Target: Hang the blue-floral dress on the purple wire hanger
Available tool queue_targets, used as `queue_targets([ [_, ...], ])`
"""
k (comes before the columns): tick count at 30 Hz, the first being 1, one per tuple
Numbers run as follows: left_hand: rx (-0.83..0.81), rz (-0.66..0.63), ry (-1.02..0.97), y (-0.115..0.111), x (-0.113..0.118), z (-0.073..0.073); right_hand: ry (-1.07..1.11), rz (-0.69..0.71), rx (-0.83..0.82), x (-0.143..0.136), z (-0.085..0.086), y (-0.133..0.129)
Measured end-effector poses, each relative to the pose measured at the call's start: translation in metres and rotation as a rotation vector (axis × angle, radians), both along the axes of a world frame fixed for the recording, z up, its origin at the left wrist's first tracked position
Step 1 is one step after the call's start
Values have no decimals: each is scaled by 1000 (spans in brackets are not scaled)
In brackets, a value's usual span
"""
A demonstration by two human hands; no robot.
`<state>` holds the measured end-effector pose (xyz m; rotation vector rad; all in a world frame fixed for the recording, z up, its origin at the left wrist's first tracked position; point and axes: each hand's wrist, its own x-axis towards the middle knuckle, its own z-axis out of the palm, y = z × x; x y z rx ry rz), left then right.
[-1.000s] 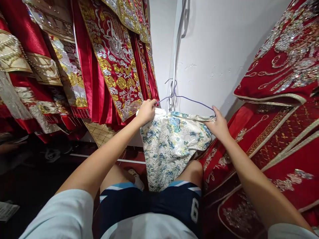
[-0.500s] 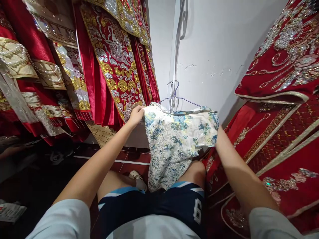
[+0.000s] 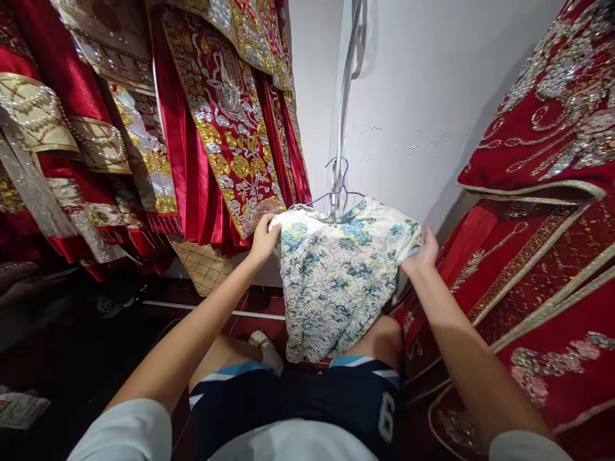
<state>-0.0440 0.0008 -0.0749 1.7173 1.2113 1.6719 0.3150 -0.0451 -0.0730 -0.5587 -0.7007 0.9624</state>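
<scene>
A short-sleeved white blouse [image 3: 336, 282] with a blue, green and yellow flower print hangs in front of me on a thin purple hanger [image 3: 342, 182]. My left hand [image 3: 264, 240] is closed on its left shoulder edge, thumb in front. At the right sleeve, my right hand [image 3: 425, 251] touches the hem from the outer side, its visible fingers loosely extended. Part of that hand is hidden by the sleeve cloth. Inside the neckline, most of the hanger's bar is covered, while its hook shows above.
Red embroidered garments [image 3: 230, 121] with gold and silver beadwork hang at the left. More red beaded garments [image 3: 533, 256] crowd the right side. A white metal upright [image 3: 343, 102] stands before the white wall [image 3: 413, 70]. A white bar [image 3: 211, 310] runs low across the tiled floor.
The right side of the blouse's neckline has risen and spread over the hanger. My right hand has come into sight beside the sleeve, while my left hand keeps its grip.
</scene>
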Motion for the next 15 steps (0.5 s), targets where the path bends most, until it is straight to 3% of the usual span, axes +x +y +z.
queue_targets([
  [3,29,15,-48,8,9,17,68,61,-33,7,15,0],
  [6,99,45,-23,11,20,56,74,24,-43,12,38,-3],
  [8,132,-18,80,7,24,83,103,-35,-18,11,51,-11],
  [10,132,-53,259,1,25,101,119,-107,38,3,54,-27],
  [12,121,-11,425,-7,25,104,103,-181,96,-12,46,-51],
  [15,142,-7,524,-16,33,85,21,-305,87,-44,17,-94],
])
